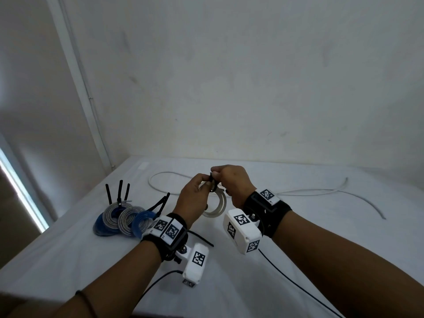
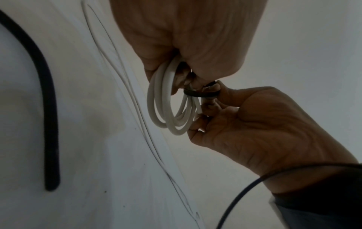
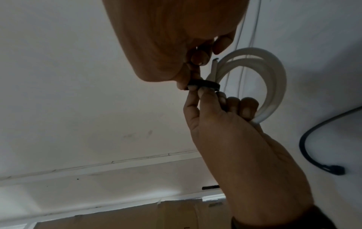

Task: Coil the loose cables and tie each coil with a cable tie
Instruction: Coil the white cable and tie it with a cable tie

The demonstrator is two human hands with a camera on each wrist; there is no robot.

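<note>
We've got the white cable coil (image 1: 216, 206) held up just above the bench (image 1: 298, 237), our left hand (image 1: 195, 198) curled around its loops while the right hand (image 1: 231, 182) pinches the black cable tie (image 2: 200, 93) that's wrapped round the top of the coil. Left of the coil sit the tied blue and grey coils (image 1: 124, 220) with their black tie tails sticking up, and beyond the coil a loose white cable (image 1: 309, 192) snakes across the bench toward the wall.

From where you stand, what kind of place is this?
Probably a plain indoor room used as a workspace: bare white wall, table under a white sheet, tied cable coils.
</note>
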